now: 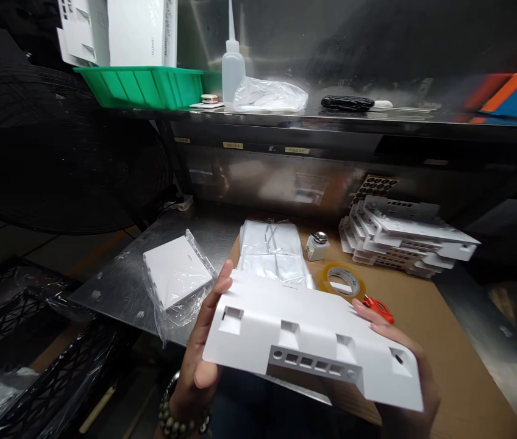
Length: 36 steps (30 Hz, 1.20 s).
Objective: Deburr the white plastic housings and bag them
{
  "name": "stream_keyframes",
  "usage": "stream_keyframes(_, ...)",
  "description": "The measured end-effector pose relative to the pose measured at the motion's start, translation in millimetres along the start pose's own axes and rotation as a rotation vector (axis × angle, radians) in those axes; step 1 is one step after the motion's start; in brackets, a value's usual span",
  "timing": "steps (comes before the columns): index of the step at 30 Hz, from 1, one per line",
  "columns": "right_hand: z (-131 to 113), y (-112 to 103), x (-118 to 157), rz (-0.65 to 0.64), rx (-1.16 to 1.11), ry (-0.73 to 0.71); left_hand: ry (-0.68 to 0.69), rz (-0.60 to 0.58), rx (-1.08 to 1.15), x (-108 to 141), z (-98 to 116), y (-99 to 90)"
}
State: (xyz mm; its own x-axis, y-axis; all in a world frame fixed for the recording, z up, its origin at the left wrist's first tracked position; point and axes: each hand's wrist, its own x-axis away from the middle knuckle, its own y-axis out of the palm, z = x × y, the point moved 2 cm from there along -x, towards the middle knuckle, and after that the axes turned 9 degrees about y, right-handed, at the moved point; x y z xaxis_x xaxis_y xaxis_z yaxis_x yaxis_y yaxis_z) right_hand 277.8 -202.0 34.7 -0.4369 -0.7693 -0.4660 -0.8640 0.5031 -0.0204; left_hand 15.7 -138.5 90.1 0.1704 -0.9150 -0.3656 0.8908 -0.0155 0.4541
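Close in front of me, a white plastic housing (295, 311) is held up between both hands, its edge with square port openings facing me. My left hand (206, 335) grips the left end, thumb below and fingers on the far side. At the other end my right hand (400, 341) is closed round it, partly hidden behind the plastic. Beyond the housing lies a stack of clear plastic bags (272, 244). Left of it, another white housing (178, 271) rests on crumpled clear plastic. A roll of tape (359, 285) and red-handled scissors (380, 310) are near my right hand.
Stacked white housings (405, 235) stand at the right of the cardboard-covered bench (436, 329), near a small metal-topped bottle (317, 246). Above, a shelf holds a green bin (144, 88) and a squeeze bottle (233, 73). Black crates (52, 347) sit lower left, below a large fan (66, 146).
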Motion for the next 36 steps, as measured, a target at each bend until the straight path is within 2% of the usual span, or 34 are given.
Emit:
stream_keyframes(6,-6,-2,-1,0.045,0.021,-0.021,-0.058,0.003,-0.046,4,3,5.2)
stream_keyframes(9,-4,-3,1,0.018,0.019,-0.032,-0.101,0.007,0.037,3,2,0.7)
stream_keyframes(11,0,-5,4,-0.040,0.009,-0.034,-0.295,0.068,0.171,0,0,-6.4)
stream_keyframes(15,10,-1,1,-0.238,0.029,-0.075,-0.880,0.216,0.346,-8,-2,-21.7)
stream_keyframes(17,19,2,-14,-0.345,0.168,-0.089,-0.997,0.348,0.350,-12,2,-27.3)
stream_keyframes(20,46,0,-58,-0.367,0.603,0.023,-0.940,0.487,0.355,-19,11,-31.0)
stream_keyframes(22,69,-3,-94,-0.344,0.799,0.132,-0.863,0.482,0.362,-24,15,-31.1)
stream_keyframes(25,101,-1,-136,-0.453,0.986,0.279,-0.802,0.499,0.376,-30,19,-30.2)
stream_keyframes(27,114,3,-151,-0.529,1.083,0.353,-0.769,0.488,0.424,-33,19,-28.0)
stream_keyframes(30,117,5,-159,-0.539,1.156,0.406,-0.714,0.382,0.538,-37,18,-21.6)
stream_keyframes(32,108,1,-155,-0.467,1.163,0.423,-0.684,0.344,0.592,-40,18,-17.1)
stream_keyframes(34,91,-4,-141,-0.364,1.132,0.433,-0.663,0.348,0.627,-41,18,-12.4)
stream_keyframes(36,67,-4,-115,-0.243,0.969,0.428,-0.647,0.341,0.652,-41,18,-6.5)
